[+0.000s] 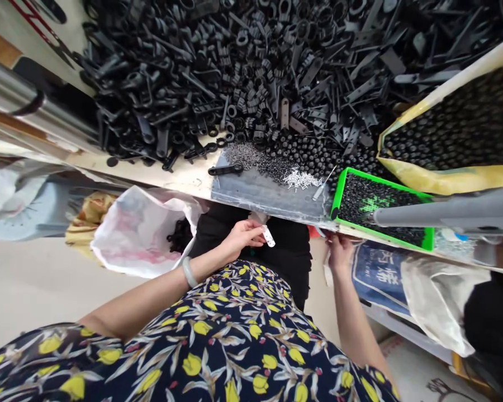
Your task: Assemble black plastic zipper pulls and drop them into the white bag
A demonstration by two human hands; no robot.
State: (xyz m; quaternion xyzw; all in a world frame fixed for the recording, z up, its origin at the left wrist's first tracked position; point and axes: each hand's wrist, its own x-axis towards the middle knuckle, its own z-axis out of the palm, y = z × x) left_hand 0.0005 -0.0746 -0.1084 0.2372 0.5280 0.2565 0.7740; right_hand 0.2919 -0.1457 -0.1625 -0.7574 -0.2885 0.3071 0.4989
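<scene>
In front of my lap, my left hand [246, 234] pinches a small white strip [269, 237] with a rounded end and dark specks; its exact kind is unclear. A pale bangle circles that wrist. My right hand [340, 251] is at the front edge of the workbench, below the green tray [338, 192]. Its fingers look curled in, with their tips partly hidden, and what they hold cannot be made out. A bit of red [316, 231] shows just left of them. On the grey mat [255, 190] above my hands lie small white pins [300, 178] and a black lever-like part [226, 170].
Black plastic parts [251, 84] are heaped across the bench. A yellow-edged sack [452, 134] of black balls stands at the right. A grey pole [436, 215] crosses the green tray. Left of my lap is an open white bag [142, 240]; a blue bag [379, 276] hangs at the right.
</scene>
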